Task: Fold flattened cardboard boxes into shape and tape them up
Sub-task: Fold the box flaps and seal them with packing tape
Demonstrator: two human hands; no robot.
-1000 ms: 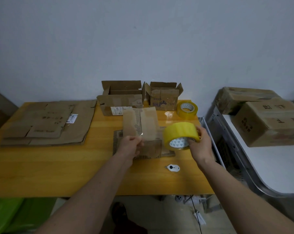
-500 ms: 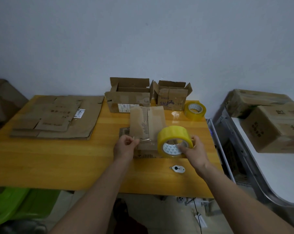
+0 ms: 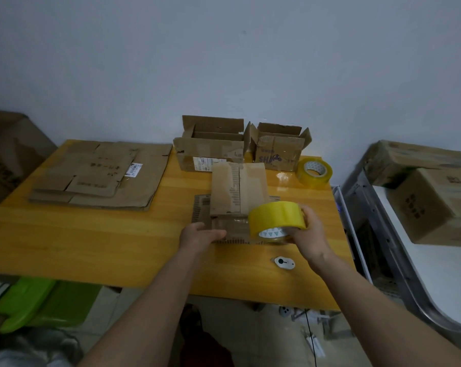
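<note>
Gripped round the yellow tape roll (image 3: 275, 219), the right hand (image 3: 310, 235) holds it just over the small box (image 3: 238, 192) at mid-bench (image 3: 91, 242); the left hand (image 3: 201, 235) presses flat-fingered on the box's near end. Its long axis runs away from the person, toward the wall. Counted: two tape rolls, the second (image 3: 314, 173) lying behind; two open boxes (image 3: 211, 152) at the back; one stack of flattened cardboard (image 3: 99, 178) to the left.

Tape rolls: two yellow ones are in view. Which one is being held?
The nearer tape roll, gripped by the right hand. The other roll lies untouched on the table's far right corner.
</note>
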